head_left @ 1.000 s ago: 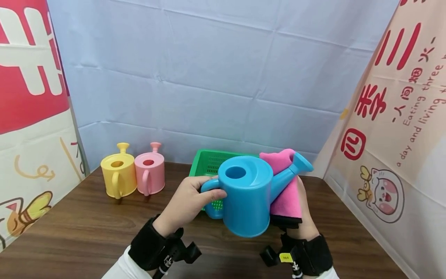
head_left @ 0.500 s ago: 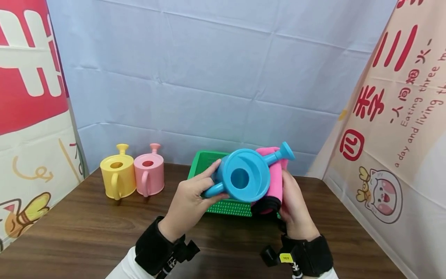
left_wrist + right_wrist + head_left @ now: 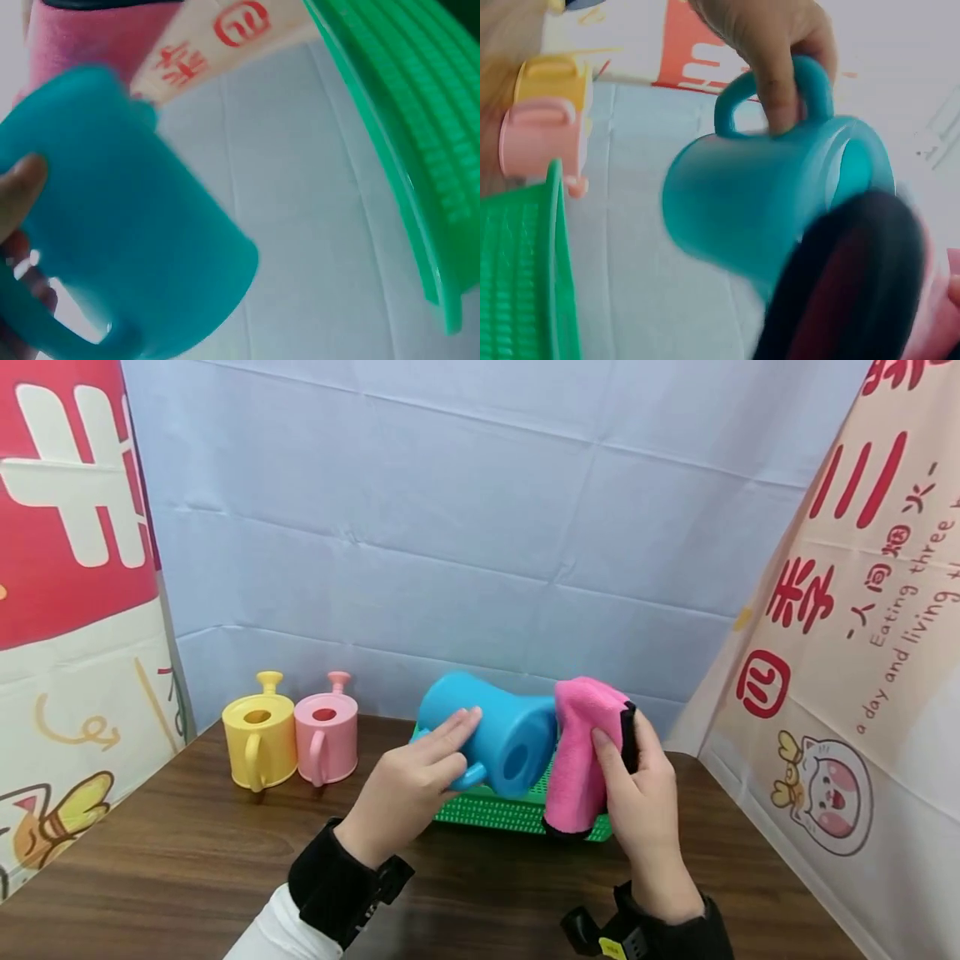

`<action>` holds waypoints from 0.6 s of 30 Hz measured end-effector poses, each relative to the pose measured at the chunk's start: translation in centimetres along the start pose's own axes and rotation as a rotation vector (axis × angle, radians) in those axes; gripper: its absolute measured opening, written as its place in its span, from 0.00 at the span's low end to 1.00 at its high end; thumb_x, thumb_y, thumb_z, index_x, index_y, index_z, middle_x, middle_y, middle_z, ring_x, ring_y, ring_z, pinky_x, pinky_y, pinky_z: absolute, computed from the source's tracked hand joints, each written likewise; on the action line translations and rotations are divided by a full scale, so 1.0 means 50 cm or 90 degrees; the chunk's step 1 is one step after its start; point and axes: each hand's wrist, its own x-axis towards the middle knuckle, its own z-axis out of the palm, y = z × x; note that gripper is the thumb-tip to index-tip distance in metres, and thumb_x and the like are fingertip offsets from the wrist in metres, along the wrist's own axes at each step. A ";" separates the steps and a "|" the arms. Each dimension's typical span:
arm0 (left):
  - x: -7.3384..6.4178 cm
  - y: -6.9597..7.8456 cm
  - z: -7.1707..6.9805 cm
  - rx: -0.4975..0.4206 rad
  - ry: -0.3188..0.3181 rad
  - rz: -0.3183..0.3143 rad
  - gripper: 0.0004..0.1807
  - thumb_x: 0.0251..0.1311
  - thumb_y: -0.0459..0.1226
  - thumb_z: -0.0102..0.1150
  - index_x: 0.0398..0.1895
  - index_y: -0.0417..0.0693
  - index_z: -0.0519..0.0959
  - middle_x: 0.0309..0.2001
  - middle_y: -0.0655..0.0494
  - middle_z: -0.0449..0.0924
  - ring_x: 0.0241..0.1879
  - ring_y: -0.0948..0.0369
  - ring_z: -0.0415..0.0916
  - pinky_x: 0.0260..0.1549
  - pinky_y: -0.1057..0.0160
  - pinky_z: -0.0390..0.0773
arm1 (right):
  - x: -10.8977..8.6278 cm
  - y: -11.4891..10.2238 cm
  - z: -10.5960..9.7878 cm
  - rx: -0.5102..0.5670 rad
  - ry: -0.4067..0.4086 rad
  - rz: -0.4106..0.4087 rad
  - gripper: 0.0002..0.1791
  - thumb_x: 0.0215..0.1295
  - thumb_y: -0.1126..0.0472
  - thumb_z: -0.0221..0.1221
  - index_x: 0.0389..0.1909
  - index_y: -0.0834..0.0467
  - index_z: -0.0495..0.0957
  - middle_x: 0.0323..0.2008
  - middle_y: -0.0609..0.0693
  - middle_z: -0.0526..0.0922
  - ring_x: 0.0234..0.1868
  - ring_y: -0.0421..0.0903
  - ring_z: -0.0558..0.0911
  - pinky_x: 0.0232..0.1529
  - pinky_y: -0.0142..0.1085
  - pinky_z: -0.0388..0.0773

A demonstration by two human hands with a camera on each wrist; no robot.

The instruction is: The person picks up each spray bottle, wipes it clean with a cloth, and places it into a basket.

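Observation:
A blue watering can (image 3: 480, 727) is tipped on its side above the green basket, its round top opening turned toward the lower right. My left hand (image 3: 408, 785) grips its handle, with fingers lying along the can's body; the right wrist view shows the handle (image 3: 735, 105) looped by that hand. A pink cloth with black edging (image 3: 581, 760) hangs folded in my right hand (image 3: 645, 802), thumb on its front. The cloth is beside the can's top end and covers part of the spout. In the left wrist view the can (image 3: 135, 217) fills the left side.
The green basket (image 3: 495, 814) stands on the wooden table (image 3: 187, 877) behind and below the hands. A yellow watering can (image 3: 258, 743) and a pink watering can (image 3: 327, 743) stand upright side by side at the left. A light blue cloth backdrop (image 3: 450, 527) rises behind.
The blue watering can has gone from upright to lying tipped, and moved left. My right hand has come out from behind the spout and turned, bringing the pink cloth in front.

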 end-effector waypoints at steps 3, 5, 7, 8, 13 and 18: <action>-0.001 0.007 0.016 0.018 -0.035 0.072 0.13 0.59 0.41 0.60 0.22 0.43 0.73 0.57 0.46 0.73 0.60 0.56 0.67 0.52 0.60 0.70 | -0.007 -0.010 0.005 -0.068 0.038 -0.195 0.23 0.66 0.59 0.56 0.61 0.60 0.69 0.50 0.55 0.77 0.45 0.46 0.77 0.48 0.24 0.71; 0.001 0.018 0.029 0.023 -0.048 0.118 0.11 0.60 0.38 0.60 0.22 0.45 0.75 0.54 0.48 0.76 0.58 0.57 0.70 0.51 0.64 0.71 | -0.011 -0.017 0.008 -0.111 0.020 -0.329 0.24 0.67 0.54 0.55 0.60 0.63 0.70 0.51 0.58 0.77 0.49 0.51 0.76 0.54 0.27 0.67; 0.004 0.032 0.039 0.029 -0.059 0.156 0.09 0.59 0.37 0.60 0.22 0.47 0.76 0.48 0.52 0.80 0.52 0.60 0.75 0.50 0.69 0.72 | -0.014 -0.025 0.009 -0.155 -0.030 -0.429 0.27 0.67 0.48 0.53 0.57 0.64 0.72 0.49 0.60 0.78 0.49 0.55 0.76 0.57 0.34 0.67; 0.005 0.039 0.043 0.033 -0.063 0.173 0.09 0.60 0.36 0.60 0.22 0.48 0.77 0.45 0.55 0.81 0.49 0.62 0.76 0.49 0.71 0.72 | -0.016 -0.028 0.009 -0.177 -0.052 -0.459 0.28 0.67 0.45 0.51 0.56 0.64 0.73 0.47 0.59 0.79 0.48 0.55 0.77 0.56 0.38 0.68; 0.008 0.063 0.054 0.041 -0.058 0.233 0.10 0.62 0.38 0.58 0.22 0.49 0.77 0.46 0.56 0.81 0.49 0.63 0.76 0.51 0.71 0.71 | -0.011 -0.025 -0.016 -0.253 -0.160 -0.342 0.27 0.65 0.49 0.56 0.61 0.57 0.70 0.52 0.54 0.78 0.47 0.51 0.77 0.45 0.48 0.73; 0.003 0.069 0.054 0.024 -0.058 0.241 0.11 0.55 0.43 0.65 0.21 0.49 0.76 0.55 0.52 0.76 0.58 0.60 0.69 0.55 0.64 0.66 | 0.009 0.005 -0.053 -0.221 -0.249 -0.047 0.29 0.67 0.49 0.54 0.68 0.48 0.62 0.56 0.55 0.74 0.45 0.49 0.77 0.43 0.47 0.74</action>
